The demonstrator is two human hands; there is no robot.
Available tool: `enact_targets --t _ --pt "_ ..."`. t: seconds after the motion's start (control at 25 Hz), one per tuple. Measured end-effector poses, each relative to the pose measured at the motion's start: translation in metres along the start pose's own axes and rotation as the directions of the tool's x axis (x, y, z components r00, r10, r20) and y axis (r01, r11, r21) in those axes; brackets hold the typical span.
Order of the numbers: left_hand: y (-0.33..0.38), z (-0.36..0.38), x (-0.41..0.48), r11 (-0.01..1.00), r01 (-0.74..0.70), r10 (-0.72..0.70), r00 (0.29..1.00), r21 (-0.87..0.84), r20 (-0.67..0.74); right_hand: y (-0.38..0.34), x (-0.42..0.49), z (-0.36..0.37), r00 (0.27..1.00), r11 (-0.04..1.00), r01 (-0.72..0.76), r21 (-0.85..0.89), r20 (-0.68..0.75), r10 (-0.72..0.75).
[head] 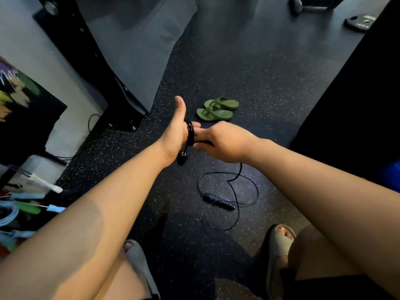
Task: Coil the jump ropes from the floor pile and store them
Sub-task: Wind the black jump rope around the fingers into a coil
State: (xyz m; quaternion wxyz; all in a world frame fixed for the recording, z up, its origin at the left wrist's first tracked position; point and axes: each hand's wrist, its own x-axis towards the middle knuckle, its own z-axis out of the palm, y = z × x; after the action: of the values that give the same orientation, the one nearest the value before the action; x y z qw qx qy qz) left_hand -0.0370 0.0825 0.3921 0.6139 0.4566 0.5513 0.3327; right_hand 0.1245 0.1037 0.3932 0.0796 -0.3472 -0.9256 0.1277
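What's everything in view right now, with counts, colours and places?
rope: one, black, coiled round left hand, rest trailing on floor
handles: two, black, one on floor, one hanging under left hand
flip-flops: one pair, green, floor ahead
plate: one, black, floor, far right
blue ropes: several, heap at left edge
bin: one, clear, left by wall
slides: two, grey, on feet
left hand: thumb up
right hand: pinches rope

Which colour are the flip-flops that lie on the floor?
Olive green: the flip-flops show best in the head view, the only one.
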Motion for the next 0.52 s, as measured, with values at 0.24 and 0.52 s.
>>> enact_targets --t 0.24,0.52 --pt "-0.001 0.013 -0.012 0.99 0.097 -0.125 0.936 0.1 0.33 0.027 -0.005 -0.02 0.99 0.98 0.012 0.198 -0.143 0.017" --pt "0.015 0.007 -0.008 0.983 0.104 -0.038 0.919 -0.149 0.392 0.058 -0.011 -0.011 0.956 0.92 -0.069 0.386 -0.239 0.172"
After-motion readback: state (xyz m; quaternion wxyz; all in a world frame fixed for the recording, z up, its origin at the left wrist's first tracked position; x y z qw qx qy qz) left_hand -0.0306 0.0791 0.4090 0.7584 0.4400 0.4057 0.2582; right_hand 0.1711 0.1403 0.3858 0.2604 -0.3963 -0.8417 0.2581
